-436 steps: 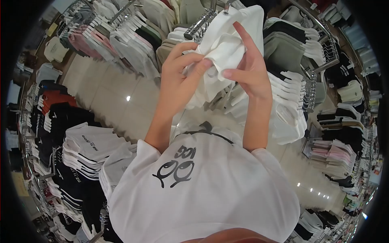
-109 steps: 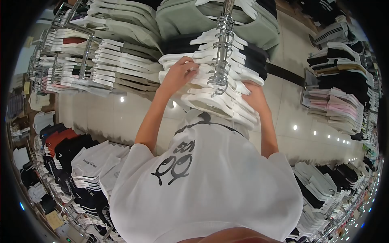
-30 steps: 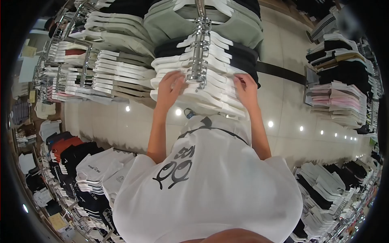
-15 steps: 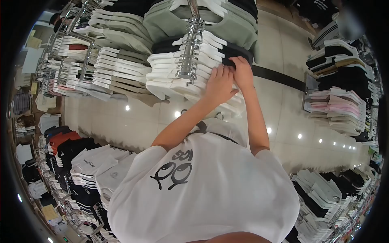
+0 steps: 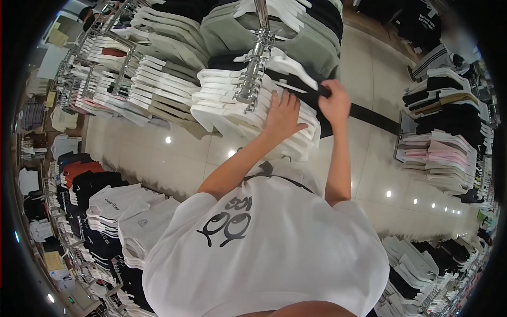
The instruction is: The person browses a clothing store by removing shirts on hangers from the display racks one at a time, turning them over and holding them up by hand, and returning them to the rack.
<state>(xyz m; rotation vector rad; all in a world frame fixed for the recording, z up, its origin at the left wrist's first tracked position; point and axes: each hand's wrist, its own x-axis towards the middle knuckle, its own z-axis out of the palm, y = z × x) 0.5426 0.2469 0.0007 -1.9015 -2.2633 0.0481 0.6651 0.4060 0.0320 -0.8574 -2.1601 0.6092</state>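
Apart after meeting side by side half a second ago, your left hand (image 5: 284, 113) lies spread on the white shirts (image 5: 219, 114) while your right hand (image 5: 335, 102) grips the shoulder of a black garment (image 5: 302, 84) hanging just behind them on the chrome rail (image 5: 246, 92). More black cloth now shows, separating it from the white row.

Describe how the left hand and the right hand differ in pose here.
The left hand lies spread on the white garments, while the right hand is curled at the shoulder of a black garment. The right hand sits higher in the picture than the left hand. Both are bare and at the same rack.
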